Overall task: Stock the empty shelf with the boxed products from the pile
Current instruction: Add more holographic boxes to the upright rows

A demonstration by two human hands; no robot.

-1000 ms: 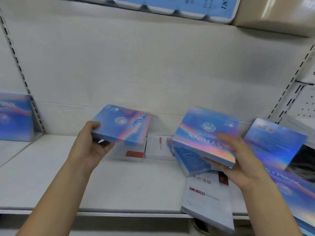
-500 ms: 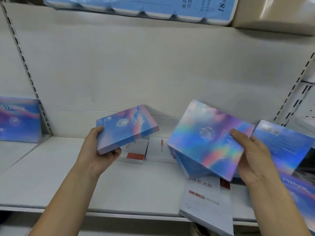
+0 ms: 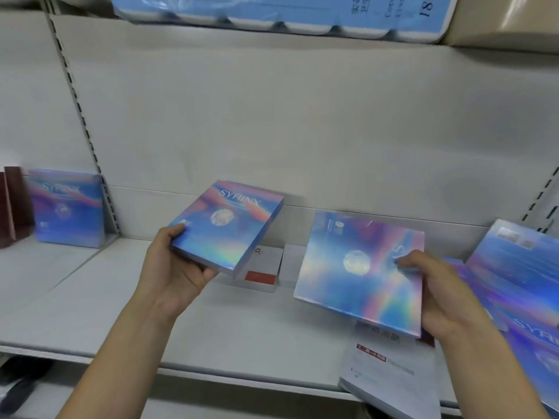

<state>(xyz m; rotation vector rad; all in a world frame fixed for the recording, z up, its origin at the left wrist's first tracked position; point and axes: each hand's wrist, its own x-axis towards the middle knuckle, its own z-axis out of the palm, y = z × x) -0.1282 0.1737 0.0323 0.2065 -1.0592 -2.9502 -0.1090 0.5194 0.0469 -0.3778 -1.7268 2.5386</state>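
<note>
My left hand (image 3: 172, 267) grips a blue iridescent SYRINX box (image 3: 228, 225) by its lower left corner, held tilted above the white shelf (image 3: 106, 297). My right hand (image 3: 444, 300) holds a second, larger-looking iridescent box (image 3: 357, 273) by its right edge, thumb on its face, above the shelf's right half. More iridescent boxes (image 3: 520, 267) lie piled at the far right. A white box with red print (image 3: 390, 373) overhangs the shelf's front edge under my right hand.
Two small white boxes (image 3: 263, 267) lie flat at the back of the shelf between my hands. On the neighbouring left bay stands an upright SYRINX box (image 3: 68, 207) beside a dark red box (image 3: 12, 204). Blue tissue packs (image 3: 272, 10) sit on the shelf above.
The left box has turned so its SYRINX title faces up and reads upright. The right box has swung flatter and lower, its face now towards me. The view shifted slightly right.
</note>
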